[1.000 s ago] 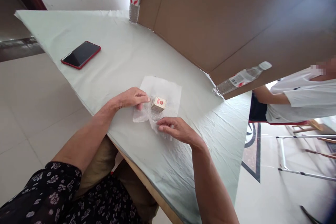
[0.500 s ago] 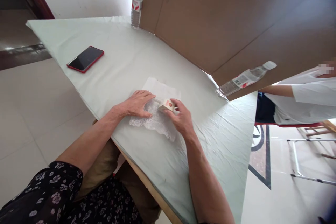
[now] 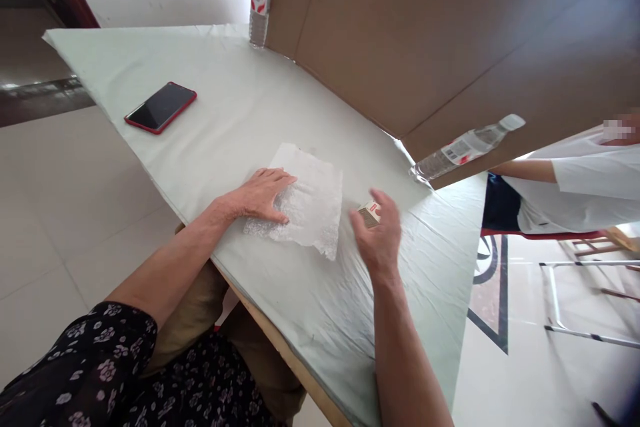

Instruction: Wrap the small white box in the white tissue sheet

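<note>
My left hand (image 3: 265, 196) lies spread on the left part of a sheet of bubble wrap (image 3: 314, 203), which rests flat on the cloth-covered table. To the right of the sheet is a small pale box (image 3: 370, 213) with red print and a darker printed side, on the tablecloth. My right hand (image 3: 379, 233) is around the near and right sides of this box, thumb and fingers apart and slightly blurred. Part of the box is hidden behind the fingers.
A phone in a red case (image 3: 161, 107) lies at the left. One water bottle (image 3: 260, 3) stands upright by a tall brown cardboard panel (image 3: 360, 33); another bottle (image 3: 465, 150) leans against it at the right. Beyond sits a person in a white shirt (image 3: 595, 180).
My right hand has carried the small box from above the bubble wrap to the right, onto the tablecloth, and its fingers have spread. My left hand has stayed on the sheet.
</note>
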`<state>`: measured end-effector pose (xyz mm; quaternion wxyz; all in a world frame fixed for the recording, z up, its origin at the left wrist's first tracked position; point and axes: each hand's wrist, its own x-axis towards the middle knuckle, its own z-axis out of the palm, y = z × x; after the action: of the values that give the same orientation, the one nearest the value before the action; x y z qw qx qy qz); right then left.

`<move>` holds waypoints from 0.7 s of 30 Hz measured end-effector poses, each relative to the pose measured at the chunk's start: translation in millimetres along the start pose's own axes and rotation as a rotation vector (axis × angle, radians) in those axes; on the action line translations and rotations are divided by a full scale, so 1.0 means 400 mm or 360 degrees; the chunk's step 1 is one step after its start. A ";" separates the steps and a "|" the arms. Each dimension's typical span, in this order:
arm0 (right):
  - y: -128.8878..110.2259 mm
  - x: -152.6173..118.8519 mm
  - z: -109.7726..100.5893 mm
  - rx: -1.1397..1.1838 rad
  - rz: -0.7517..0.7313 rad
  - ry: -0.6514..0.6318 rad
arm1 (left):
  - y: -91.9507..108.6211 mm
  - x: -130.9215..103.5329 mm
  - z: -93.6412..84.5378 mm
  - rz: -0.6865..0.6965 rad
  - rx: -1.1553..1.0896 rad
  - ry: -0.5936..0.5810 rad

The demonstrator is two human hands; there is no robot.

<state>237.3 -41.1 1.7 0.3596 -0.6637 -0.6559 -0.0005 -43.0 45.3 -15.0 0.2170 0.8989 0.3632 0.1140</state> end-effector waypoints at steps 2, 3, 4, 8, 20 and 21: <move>-0.055 -0.002 0.038 0.0066 -0.0238 -0.0323 | -0.002 0.000 -0.001 -0.0022 0.0019 -0.0008; -0.074 -0.004 0.058 0.0060 -0.0289 -0.0461 | -0.004 0.000 -0.002 -0.0031 0.0025 -0.0019; -0.086 -0.005 0.077 0.0036 -0.0296 -0.0582 | -0.006 0.000 -0.003 -0.0038 0.0029 -0.0038; -0.078 -0.018 0.118 -0.0092 -0.0244 -0.0913 | -0.018 -0.003 -0.011 -0.0076 0.0042 -0.0146; -0.049 -0.025 0.100 -0.0066 -0.0295 -0.1027 | -0.009 -0.009 -0.028 -0.0208 -0.0003 0.0021; -0.048 -0.026 0.101 -0.0055 -0.0299 -0.1015 | 0.002 -0.011 -0.027 -0.0217 0.0021 0.0116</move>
<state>199.9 -33.0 -24.1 0.1234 -0.5729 -0.7937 0.1630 -49.5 45.0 -5.3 0.2050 0.8687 0.4320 0.1292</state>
